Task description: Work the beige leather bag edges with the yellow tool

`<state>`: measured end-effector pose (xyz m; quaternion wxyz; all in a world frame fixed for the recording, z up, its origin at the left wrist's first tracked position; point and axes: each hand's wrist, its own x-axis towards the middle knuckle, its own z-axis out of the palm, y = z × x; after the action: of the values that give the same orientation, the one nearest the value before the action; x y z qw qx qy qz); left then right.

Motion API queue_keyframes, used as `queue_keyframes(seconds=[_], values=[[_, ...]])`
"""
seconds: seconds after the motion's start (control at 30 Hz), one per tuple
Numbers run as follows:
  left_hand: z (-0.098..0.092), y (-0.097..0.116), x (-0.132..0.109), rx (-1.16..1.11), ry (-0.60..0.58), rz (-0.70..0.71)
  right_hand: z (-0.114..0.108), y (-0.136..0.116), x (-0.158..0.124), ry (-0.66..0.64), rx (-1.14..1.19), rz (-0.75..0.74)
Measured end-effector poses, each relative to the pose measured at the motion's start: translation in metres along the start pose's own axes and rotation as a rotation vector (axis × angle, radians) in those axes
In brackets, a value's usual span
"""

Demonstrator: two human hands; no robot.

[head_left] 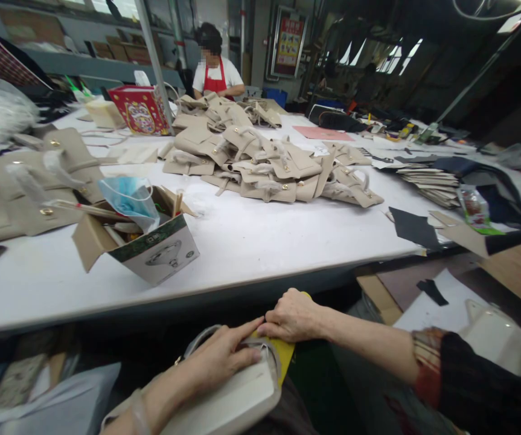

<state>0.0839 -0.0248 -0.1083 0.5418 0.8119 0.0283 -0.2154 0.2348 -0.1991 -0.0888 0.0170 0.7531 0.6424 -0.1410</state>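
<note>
The right hand (294, 317) is closed on one yellow sheet (287, 357) at the end of one cream bag (233, 402); the left hand (224, 353) lies on that bag, whether gripping cannot be told. The bag is below the near edge of the white table (260, 241). On the table are one open carton (160, 257) holding one blue mask (128, 202), one red box (137, 109) and heaped beige bags (260, 157), too overlapped to count.
</note>
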Motion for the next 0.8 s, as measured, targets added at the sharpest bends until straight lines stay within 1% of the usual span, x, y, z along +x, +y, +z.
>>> queue_keyframes(seconds=[0.1, 0.27, 0.37, 0.47, 0.63, 0.8], values=[[-0.001, 0.004, -0.002, 0.136, -0.016, 0.026, 0.001, 0.001, 0.002, -0.008, -0.002, -0.016], [0.001, 0.006, -0.004, 0.219, -0.017, -0.013, 0.001, -0.001, 0.004, -0.064, -0.021, -0.012], [0.001, 0.011, -0.006, 0.308, -0.017, -0.019, 0.000, -0.004, 0.005, -0.104, -0.043, 0.001], [0.001, 0.015, -0.008, 0.388, -0.024, -0.031, 0.001, -0.007, 0.005, -0.117, -0.066, 0.022], [0.006, 0.007, -0.005, 0.472, -0.005, 0.035, 0.005, -0.013, 0.001, -0.104, -0.061, 0.064], [0.011, -0.003, -0.002, 0.522, 0.012, 0.081, 0.014, -0.025, -0.008, -0.106, -0.026, 0.145]])
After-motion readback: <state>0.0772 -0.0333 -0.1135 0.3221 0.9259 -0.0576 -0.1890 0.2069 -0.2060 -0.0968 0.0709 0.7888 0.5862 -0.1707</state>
